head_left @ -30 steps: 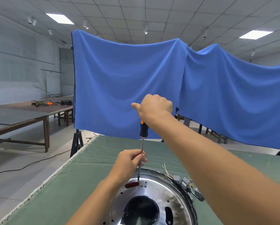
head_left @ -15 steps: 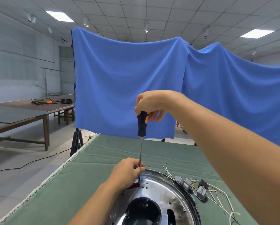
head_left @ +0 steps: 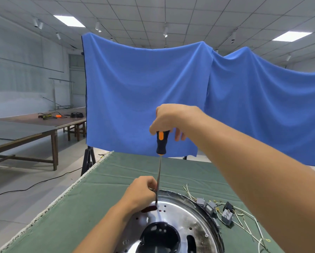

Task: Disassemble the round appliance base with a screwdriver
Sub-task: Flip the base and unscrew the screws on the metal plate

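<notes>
Worktop [head_left: 90, 212] under green cloth carries the round appliance base [head_left: 180, 218], a shiny metal disc at the near edge. My left hand [head_left: 141, 195] rests on the base's far rim, fingers curled and pinching the lower shaft of the screwdriver [head_left: 161, 143]. The screwdriver stands upright with its tip on the disc. My right hand [head_left: 169, 118] grips the top of its black and orange handle from above. Just right of the base lie loose wires [head_left: 246, 221] and small grey connectors [head_left: 210, 207] on the cloth
</notes>
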Demonstrator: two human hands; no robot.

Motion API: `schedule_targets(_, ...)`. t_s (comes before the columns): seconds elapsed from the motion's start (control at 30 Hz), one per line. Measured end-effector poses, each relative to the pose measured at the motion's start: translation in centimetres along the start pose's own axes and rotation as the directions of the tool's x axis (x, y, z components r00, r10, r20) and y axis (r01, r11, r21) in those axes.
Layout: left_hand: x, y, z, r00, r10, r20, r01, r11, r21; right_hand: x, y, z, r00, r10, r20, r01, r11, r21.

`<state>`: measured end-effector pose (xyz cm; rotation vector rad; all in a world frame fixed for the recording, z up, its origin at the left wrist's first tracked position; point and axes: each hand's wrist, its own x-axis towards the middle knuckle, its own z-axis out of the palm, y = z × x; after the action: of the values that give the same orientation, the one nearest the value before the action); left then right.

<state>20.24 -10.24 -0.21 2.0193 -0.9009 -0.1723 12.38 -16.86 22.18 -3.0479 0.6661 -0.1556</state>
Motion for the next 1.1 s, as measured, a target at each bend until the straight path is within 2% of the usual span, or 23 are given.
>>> schedule_targets(0.07, 0.1, -0.2, 0.1, 1.000, 0.002, 0.010, -0.003, 0.997, 0.075, 0.1, -0.2, 0.7, 0.982, 0.008, -0.188, -0.045, 0.980, -0.196)
schedule_targets(0.13, 0.0, -0.4, 0.3, 1.000, -0.005, 0.022, 0.002, 0.990, 0.139, 0.4, -0.7, 1.1, 0.959, -0.016, -0.283, -0.051, 0.972, -0.228)
schedule_targets(0.17, 0.0, -0.4, 0.4, 1.000, 0.000, 0.027, -0.005, 0.983, 0.182, 0.7, -0.8, 1.2, 0.957, -0.032, -0.287, -0.032, 0.975, -0.219)
schedule_targets(0.23, -0.1, -0.2, 0.4, 0.999, 0.011, 0.037, -0.021, 0.963, 0.269, 0.7, -1.0, 0.8, 0.977, -0.048, -0.207, 0.020, 0.990, -0.137)
schedule_targets(0.33, -0.2, -0.2, 0.5, 0.999, 0.002, 0.048, -0.019, 0.937, 0.349, 0.3, -0.8, -0.2, 0.998, -0.053, 0.044, 0.047, 0.990, 0.137)
schedule_targets(0.4, -0.1, -0.2, 0.5, 0.998, -0.006, 0.055, -0.016, 0.919, 0.395, 0.0, -0.6, 0.1, 0.995, -0.062, 0.073, 0.047, 0.979, 0.198)
schedule_targets(0.43, -0.1, -0.2, 0.5, 0.998, -0.003, 0.058, -0.021, 0.910, 0.414, -0.1, -0.6, 0.3, 0.999, -0.048, 0.020, 0.045, 0.990, 0.135)
schedule_targets(0.53, -0.4, -0.1, 0.7, 0.998, 0.017, 0.063, -0.045, 0.883, 0.467, 0.0, -0.7, 1.1, 0.959, -0.009, -0.283, -0.063, 0.967, -0.246)
schedule_targets(0.6, -0.6, -0.1, 0.7, 0.999, 0.022, 0.049, -0.043, 0.870, 0.491, 0.2, -1.0, 1.4, 0.940, -0.057, -0.335, -0.049, 0.953, -0.299)
schedule_targets(0.67, -0.8, 0.0, 0.7, 0.999, 0.020, 0.033, -0.034, 0.865, 0.501, 0.4, -0.9, 1.0, 0.967, -0.073, -0.245, 0.023, 0.980, -0.200)
schedule_targets(0.73, -1.0, 0.1, 0.6, 0.999, 0.001, 0.032, -0.017, 0.865, 0.502, 0.0, -0.9, 0.3, 0.995, -0.075, -0.059, 0.076, 0.997, 0.024)
schedule_targets(0.8, -1.0, 0.1, 0.5, 0.999, -0.016, 0.044, -0.009, 0.863, 0.505, -0.6, -1.1, 0.1, 0.992, -0.116, 0.042, 0.107, 0.979, 0.173)
schedule_targets(0.87, -0.9, 0.1, 0.3, 0.999, -0.007, 0.047, -0.017, 0.874, 0.486, -0.7, -1.3, 0.7, 0.995, -0.096, -0.028, 0.098, 0.989, 0.112)
schedule_targets(0.93, -0.9, 0.0, 0.3, 0.998, 0.014, 0.055, -0.037, 0.897, 0.441, -0.6, -1.3, 1.4, 0.970, -0.052, -0.238, 0.027, 0.994, -0.110)
schedule_targets(1.0, -0.9, -0.1, 0.2, 0.999, 0.025, 0.044, -0.042, 0.906, 0.422, -0.5, -1.4, 1.6, 0.940, -0.045, -0.338, -0.019, 0.983, -0.181)
schedule_targets(1.03, -0.9, -0.3, 0.2, 0.999, 0.030, 0.029, -0.039, 0.906, 0.421, -0.4, -1.4, 1.4, 0.952, -0.044, -0.304, -0.002, 0.989, -0.149)
schedule_targets(1.1, -0.9, -0.4, 0.1, 0.999, 0.037, 0.004, -0.035, 0.911, 0.411, -0.3, -1.5, 0.7, 0.991, -0.049, -0.122, 0.051, 0.999, 0.012)
